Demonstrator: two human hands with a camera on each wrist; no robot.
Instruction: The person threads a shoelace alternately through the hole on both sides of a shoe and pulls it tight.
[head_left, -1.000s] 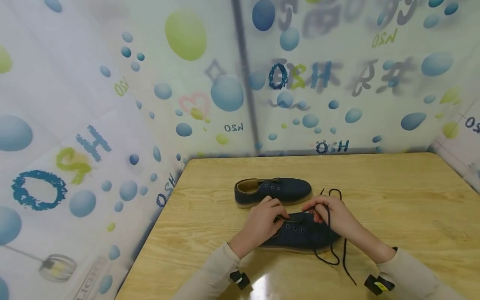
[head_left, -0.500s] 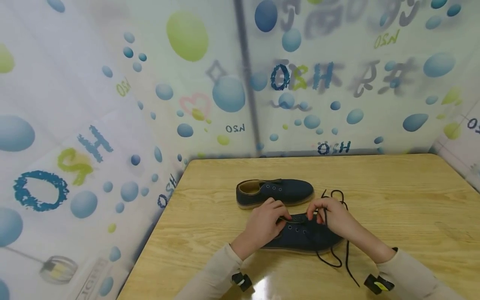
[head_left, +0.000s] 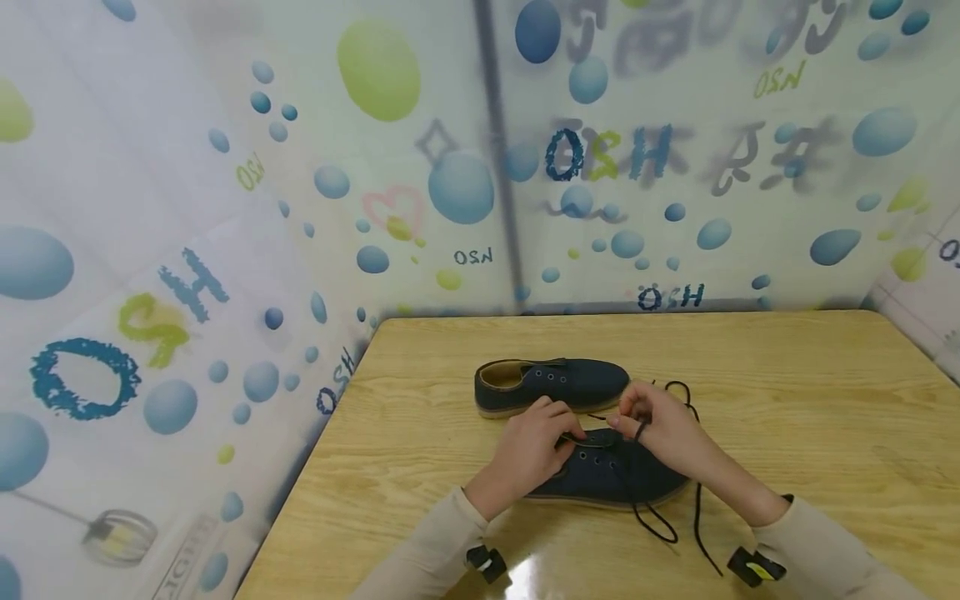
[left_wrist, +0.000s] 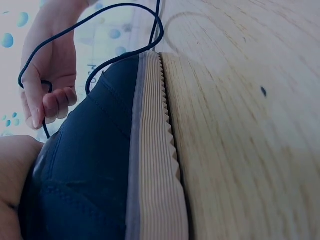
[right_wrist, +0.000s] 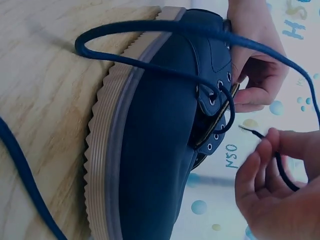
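A dark navy shoe (head_left: 637, 471) with a ribbed tan sole stands on the table, toe to the right. My left hand (head_left: 525, 446) pinches the tan-edged tongue (right_wrist: 216, 120) between the eyelet flaps. Just above the shoe's front, my right hand (head_left: 663, 425) pinches a black shoelace (right_wrist: 285, 172) close to its tip, which sticks out past the thumb and finger. The lace runs through an eyelet on the near flap, and a loop of it hangs over the shoe's side in the left wrist view. Inside the shoe, most is hidden by my left hand.
Behind it stands a matching navy shoe (head_left: 588, 383), no lace visible in its eyelets. A loose lace end (head_left: 705, 542) trails on the wooden table (head_left: 810, 417) to the right. Patterned curtains (head_left: 420, 183) hang behind and to the left.
My right hand has drawn back slightly to the right from the flap and turned, with the lace tip now pointing left out of its fingers. The left hand keeps its hold on the tongue.
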